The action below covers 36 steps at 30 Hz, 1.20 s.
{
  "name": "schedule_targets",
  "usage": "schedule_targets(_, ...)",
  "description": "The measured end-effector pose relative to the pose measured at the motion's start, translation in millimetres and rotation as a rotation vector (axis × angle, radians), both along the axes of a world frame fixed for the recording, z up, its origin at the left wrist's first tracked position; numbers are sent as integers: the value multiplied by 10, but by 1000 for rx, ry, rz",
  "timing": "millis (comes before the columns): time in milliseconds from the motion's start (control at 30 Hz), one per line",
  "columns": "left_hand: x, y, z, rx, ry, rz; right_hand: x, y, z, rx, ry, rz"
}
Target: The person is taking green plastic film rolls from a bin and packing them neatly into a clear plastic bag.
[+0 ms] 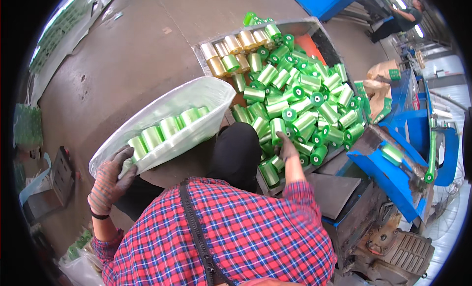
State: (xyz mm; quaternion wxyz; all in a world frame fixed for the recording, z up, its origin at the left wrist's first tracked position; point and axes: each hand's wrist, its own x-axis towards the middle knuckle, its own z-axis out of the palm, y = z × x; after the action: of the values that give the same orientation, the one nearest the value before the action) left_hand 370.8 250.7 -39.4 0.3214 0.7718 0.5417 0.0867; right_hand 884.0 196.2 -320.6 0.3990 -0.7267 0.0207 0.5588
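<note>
Head view: knit-gloved left hand (109,180) gripping crinkly plastic bag (196,96), bare right hand (287,147) grasping glossy green roll (277,128).

The green rolls (295,109) are glossy film, metallic in sheen; those at the metal bin's (206,60) far left corner look gold. The bag (196,96) is thin translucent plastic. A knitted cloth glove covers the left hand (109,180). The floor (132,45) is matt, rough concrete.

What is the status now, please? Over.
Left hand gloved, gripping clear bag with green rolls inside. Right hand on roll pile in tray. Nothing in the way.
</note>
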Motion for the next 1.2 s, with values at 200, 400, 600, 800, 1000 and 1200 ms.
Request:
schedule_targets(200,59,83,-148,133,193,-178,-791,-214,1414,944,338,126)
schedule_targets(400,370,14,127,-309,-464,-423,-1606,598,2468,1043,607,458)
schedule_targets(600,209,230,-427,-48,970,-712,-2981,1241,2029,687,-1249,1959)
schedule_targets(800,-765,201,-485,772,1302,-137,-2723,1382,2520,-76,-1349,1791)
schedule_targets(1000,-918,201,-880,-138,-38,461,-3950,1250,2035,187,-774,1656)
schedule_targets(1200,-737,267,-958,215,-170,419,-5270,1368,443,122,-1809,1231)
